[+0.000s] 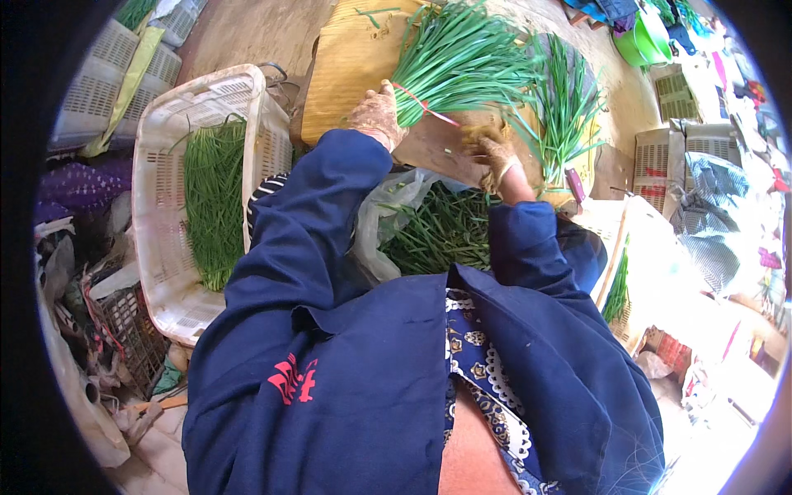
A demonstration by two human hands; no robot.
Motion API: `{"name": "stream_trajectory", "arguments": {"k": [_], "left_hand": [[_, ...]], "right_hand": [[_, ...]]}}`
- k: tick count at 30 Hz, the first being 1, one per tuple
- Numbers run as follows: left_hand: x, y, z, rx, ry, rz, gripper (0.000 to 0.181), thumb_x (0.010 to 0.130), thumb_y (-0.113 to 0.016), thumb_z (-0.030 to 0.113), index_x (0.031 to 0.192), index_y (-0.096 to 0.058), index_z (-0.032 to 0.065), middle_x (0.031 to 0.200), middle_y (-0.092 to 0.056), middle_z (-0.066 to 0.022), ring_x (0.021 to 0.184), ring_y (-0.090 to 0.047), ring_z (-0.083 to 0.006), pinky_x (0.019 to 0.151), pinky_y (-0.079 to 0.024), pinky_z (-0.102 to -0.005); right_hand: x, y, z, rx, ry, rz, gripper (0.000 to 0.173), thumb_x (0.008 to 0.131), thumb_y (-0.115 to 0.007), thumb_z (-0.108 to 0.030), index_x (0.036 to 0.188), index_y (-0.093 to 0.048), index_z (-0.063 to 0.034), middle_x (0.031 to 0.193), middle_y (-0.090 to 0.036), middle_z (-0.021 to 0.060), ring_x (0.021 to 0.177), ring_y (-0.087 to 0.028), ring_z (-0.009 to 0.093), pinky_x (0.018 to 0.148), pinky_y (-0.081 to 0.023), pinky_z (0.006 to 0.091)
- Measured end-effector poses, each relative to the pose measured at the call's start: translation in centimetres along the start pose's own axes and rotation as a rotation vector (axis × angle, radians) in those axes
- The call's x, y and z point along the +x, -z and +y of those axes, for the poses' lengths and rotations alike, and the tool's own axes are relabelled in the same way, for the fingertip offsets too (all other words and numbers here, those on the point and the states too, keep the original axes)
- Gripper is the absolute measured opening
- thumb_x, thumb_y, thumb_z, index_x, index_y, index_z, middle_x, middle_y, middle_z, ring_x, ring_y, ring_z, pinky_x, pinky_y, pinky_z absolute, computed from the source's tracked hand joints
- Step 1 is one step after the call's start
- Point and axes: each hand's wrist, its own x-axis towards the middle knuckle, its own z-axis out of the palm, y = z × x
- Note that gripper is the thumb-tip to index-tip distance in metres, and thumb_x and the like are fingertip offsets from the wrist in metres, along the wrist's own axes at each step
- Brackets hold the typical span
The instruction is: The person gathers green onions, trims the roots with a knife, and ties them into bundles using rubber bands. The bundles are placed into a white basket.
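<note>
My left hand [376, 114], in a stained glove, grips the base of a large bunch of green leafy stalks [464, 59], which look like Chinese chives. A thin red tie [427, 106] runs round the bunch beside this hand, one end sticking out to the right. My right hand [492, 148], gloved too, is just right of that end, over the board; whether its fingers touch anything cannot be told. A smaller loose bunch [560, 111] lies on a dark surface to the right, with a knife's purple-red handle [575, 184] at its base. The knife's blade is hidden.
A wooden board [340, 68] lies under the bunch. Below it a clear plastic bag [374, 232] holds leaf scraps. At left stands a white plastic crate [148, 247] with more stalks; another crate [609, 247] is at right. A green bucket [643, 43] stands at upper right.
</note>
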Motion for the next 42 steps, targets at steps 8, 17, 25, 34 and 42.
{"name": "stream_trajectory", "arguments": {"k": [8, 17, 25, 34, 42], "left_hand": [[-3.5, -0.2, 5.9, 0.071, 0.011, -0.018, 0.103, 0.065, -0.080, 0.043, 0.136, -0.022, -0.0052, 0.120, -0.050, -0.0223, 0.110, -0.054, -0.0342, 0.092, -0.047, -0.0399], [4.9, -2.5, 1.1, -1.181, -0.023, -0.445, 0.070, 0.065, -0.083, 0.043, 0.110, -0.059, -0.0055, 0.105, -0.064, -0.0151, 0.092, -0.062, -0.0222, 0.078, -0.051, -0.0345], [1.8, -4.0, 4.5, -1.009, -0.155, 0.273, 0.077, 0.061, -0.086, 0.033, 0.118, -0.048, -0.0004, 0.109, -0.061, -0.0169, 0.097, -0.060, -0.0275, 0.086, -0.046, -0.0397], [-2.4, 2.6, 2.4, -0.962, -0.570, -0.233, 0.076, 0.073, -0.078, 0.028, 0.134, -0.041, 0.0023, 0.136, -0.044, -0.0145, 0.120, -0.046, -0.0278, 0.104, -0.035, -0.0410], [-4.0, 2.8, 3.5, -0.989, -0.553, 0.193, 0.081, 0.072, -0.079, 0.031, 0.136, -0.038, 0.0027, 0.138, -0.042, -0.0144, 0.123, -0.043, -0.0275, 0.104, -0.036, -0.0401]], "right_hand": [[-2.7, -4.6, -5.0, -0.396, 0.038, 0.204, 0.031, 0.084, -0.063, -0.016, 0.112, -0.058, -0.0042, 0.087, -0.064, 0.0140, 0.069, -0.064, 0.021, 0.065, -0.052, 0.0327], [2.1, -1.9, -0.1, 0.113, -0.325, -0.168, 0.030, 0.083, -0.067, -0.043, 0.085, -0.064, -0.0138, 0.055, -0.038, -0.0039, 0.047, -0.033, 0.010, 0.045, -0.024, 0.0270], [2.7, -3.6, -3.7, -0.055, 0.233, -0.190, 0.067, 0.076, -0.078, -0.032, 0.128, -0.045, -0.0050, 0.099, -0.062, 0.0020, 0.084, -0.056, 0.013, 0.068, -0.047, 0.0285], [-4.2, -2.0, -13.2, -0.849, 0.078, -0.275, 0.049, 0.071, -0.081, -0.022, 0.111, -0.061, -0.0014, 0.096, -0.067, 0.0077, 0.087, -0.060, 0.014, 0.081, -0.049, 0.0301], [-7.2, -4.8, -11.2, -0.777, 0.390, -0.024, 0.041, 0.075, -0.078, -0.024, 0.106, -0.063, -0.0016, 0.090, -0.067, 0.0061, 0.081, -0.060, 0.013, 0.076, -0.048, 0.0292]]}}
